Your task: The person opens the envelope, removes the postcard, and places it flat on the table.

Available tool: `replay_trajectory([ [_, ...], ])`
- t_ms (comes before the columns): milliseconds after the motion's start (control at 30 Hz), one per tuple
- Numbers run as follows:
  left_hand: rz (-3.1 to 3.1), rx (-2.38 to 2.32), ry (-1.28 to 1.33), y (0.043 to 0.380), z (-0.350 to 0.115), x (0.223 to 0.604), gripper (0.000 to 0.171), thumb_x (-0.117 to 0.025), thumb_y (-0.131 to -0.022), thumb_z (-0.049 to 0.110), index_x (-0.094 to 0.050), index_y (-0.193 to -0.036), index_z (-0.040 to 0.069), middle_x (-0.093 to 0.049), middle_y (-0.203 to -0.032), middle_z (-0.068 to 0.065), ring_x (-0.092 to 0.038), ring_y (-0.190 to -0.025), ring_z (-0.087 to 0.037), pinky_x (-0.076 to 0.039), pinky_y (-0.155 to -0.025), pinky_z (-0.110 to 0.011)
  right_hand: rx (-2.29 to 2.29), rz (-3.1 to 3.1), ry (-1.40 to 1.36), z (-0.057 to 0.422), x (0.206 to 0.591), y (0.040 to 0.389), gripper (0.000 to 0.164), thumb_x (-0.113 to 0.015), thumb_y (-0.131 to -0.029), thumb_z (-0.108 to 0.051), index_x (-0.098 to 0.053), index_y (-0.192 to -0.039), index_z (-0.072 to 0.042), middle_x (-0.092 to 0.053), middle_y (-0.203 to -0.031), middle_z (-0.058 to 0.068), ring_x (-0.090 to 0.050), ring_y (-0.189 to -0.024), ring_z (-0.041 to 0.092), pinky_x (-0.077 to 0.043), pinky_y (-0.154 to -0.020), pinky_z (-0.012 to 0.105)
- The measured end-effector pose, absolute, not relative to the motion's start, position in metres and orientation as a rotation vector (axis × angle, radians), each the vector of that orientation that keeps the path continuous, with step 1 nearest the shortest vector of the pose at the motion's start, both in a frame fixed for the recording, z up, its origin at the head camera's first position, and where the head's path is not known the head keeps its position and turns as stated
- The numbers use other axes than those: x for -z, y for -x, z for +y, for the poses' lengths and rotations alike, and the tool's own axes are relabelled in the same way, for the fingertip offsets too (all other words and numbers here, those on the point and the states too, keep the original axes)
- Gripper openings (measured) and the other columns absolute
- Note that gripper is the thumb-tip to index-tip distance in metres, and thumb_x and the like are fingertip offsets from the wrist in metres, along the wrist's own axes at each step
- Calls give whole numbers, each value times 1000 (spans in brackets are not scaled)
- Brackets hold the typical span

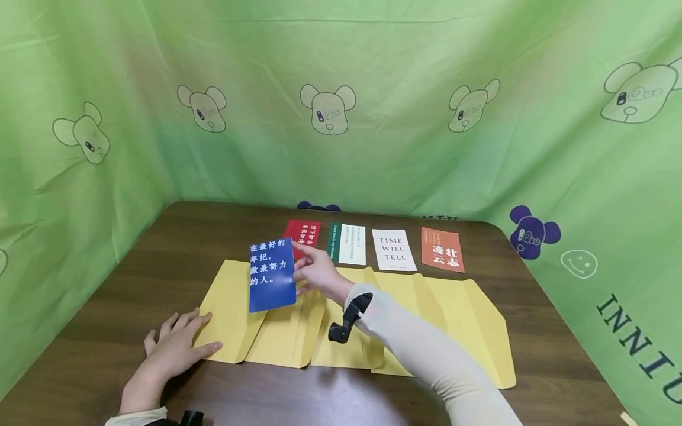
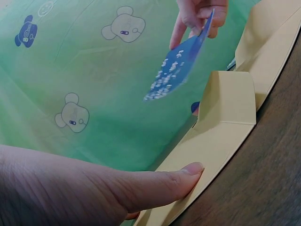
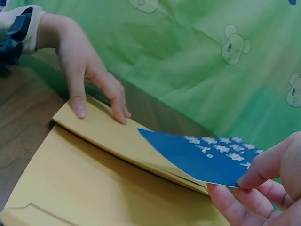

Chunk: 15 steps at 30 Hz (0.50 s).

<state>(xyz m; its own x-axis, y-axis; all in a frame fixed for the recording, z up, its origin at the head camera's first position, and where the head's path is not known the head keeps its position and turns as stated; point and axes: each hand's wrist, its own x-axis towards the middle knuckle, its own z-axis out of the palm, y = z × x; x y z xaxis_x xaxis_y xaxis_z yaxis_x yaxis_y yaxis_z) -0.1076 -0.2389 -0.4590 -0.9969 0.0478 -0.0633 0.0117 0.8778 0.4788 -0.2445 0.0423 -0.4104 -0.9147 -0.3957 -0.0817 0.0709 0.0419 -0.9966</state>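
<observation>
My right hand pinches a blue card with white Chinese writing by its right edge. The card is held above the row of yellow envelopes, partly over the leftmost envelope. In the right wrist view, the thumb lies on top of the blue card and fingers are beneath it. My left hand rests on the left edge of the leftmost envelope. In the left wrist view its thumb lies flat on the paper. That envelope's flap stands raised at its right side.
Several yellow envelopes overlap rightward, their flaps on the right; the rightmost envelope lies under the right forearm. Behind them lie a red card, a green-and-white card, a white card and an orange card. Green curtain surrounds the table.
</observation>
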Motion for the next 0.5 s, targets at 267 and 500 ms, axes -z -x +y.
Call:
replay_trajectory([
  [267, 2970, -745, -44, 107, -238, 458, 81, -70, -86, 54, -48, -144, 2, -32, -152, -28, -16, -134, -59, -6, -95, -80, 2075, 1944, 291, 29, 415, 249, 74, -60, -79, 23, -50, -145, -9, -56, -82, 7, -58, -67, 17, -57, -51, 34],
  [500, 2958, -730, -30, 108, -238, 457, 82, -69, -86, 55, -48, -145, 3, -31, -153, -28, -16, -134, -59, -6, -95, -80, 2166, 1929, 267, 16, 420, 254, 49, -60, -81, 22, -62, -126, 3, -57, -87, 6, -58, -69, 16, -57, -52, 31],
])
